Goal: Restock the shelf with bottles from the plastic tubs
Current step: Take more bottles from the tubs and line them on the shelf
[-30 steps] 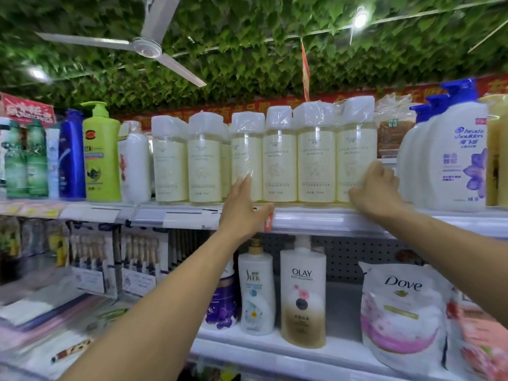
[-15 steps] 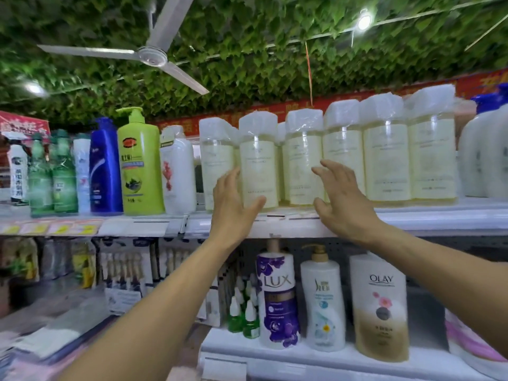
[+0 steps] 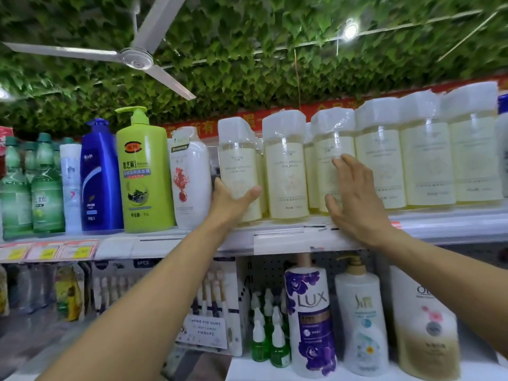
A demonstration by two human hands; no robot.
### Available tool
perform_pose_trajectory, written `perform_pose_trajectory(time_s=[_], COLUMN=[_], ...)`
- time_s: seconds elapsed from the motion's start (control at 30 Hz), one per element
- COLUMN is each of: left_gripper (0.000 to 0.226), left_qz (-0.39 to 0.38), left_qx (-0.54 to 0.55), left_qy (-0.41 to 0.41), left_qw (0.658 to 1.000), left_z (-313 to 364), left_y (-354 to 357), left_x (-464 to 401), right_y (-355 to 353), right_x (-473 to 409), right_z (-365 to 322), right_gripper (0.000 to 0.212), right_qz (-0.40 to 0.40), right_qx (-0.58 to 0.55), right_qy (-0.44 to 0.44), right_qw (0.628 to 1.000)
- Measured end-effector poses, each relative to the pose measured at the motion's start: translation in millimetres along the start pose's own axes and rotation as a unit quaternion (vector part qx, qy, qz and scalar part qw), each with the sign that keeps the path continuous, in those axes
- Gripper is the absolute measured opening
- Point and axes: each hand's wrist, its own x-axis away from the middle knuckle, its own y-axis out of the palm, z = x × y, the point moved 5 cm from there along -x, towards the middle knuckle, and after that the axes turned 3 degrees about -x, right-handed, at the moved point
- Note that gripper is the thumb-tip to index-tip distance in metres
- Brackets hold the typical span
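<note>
Several pale yellow bottles with white plastic-wrapped caps stand in a row on the top shelf. My left hand cups the lower part of the leftmost pale bottle, thumb on its front and fingers round its left side. My right hand lies flat with spread fingers against the front of the third pale bottle. Between the two stands another pale bottle. No plastic tub is in view.
Left of the pale bottles stand a white bottle, a lime green pump bottle, a blue bottle and green bottles. The lower shelf holds a purple Lux bottle, white and gold pump bottles, small green bottles. A ceiling fan hangs above.
The view has shifted left along the shelf. Both hands moved left along the row: the left hand now cups the leftmost pale bottle, the right hand lies on the third one.
</note>
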Motion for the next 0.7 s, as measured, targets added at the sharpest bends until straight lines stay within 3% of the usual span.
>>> perform_pose_trajectory(time_s=[0.07, 0.17, 0.2, 0.33, 0.6, 0.7], left_gripper=[0.116, 0.089, 0.090, 0.108, 0.099, 0.110], left_qz=[-0.028, -0.062, -0.070, -0.071, -0.063, -0.049], left_qx=[0.039, 0.105, 0.118, 0.143, 0.161, 0.160], left_qy=[-0.025, -0.044, -0.048, -0.051, -0.032, -0.039], left_qw=[0.999, 0.992, 0.989, 0.986, 0.984, 0.985], left_z=[1, 2, 0, -3, 2, 4], left_y=[-1, 0, 1, 7, 17, 17], left_x=[-8, -16, -19, -24, -23, -20], right_y=[3, 7, 8, 8, 8, 8], right_x=[1, 2, 2, 0, -1, 0], right_z=[3, 5, 5, 7, 9, 9], right_gripper=[0.067, 0.069, 0.069, 0.067, 0.056, 0.054], right_qz=[0.007, 0.015, 0.015, 0.014, 0.000, -0.001], right_qx=[0.005, 0.016, 0.018, 0.015, 0.020, 0.012], right_qy=[0.009, 0.007, 0.009, 0.018, 0.031, 0.029], right_qw=[1.000, 1.000, 1.000, 1.000, 0.999, 1.000])
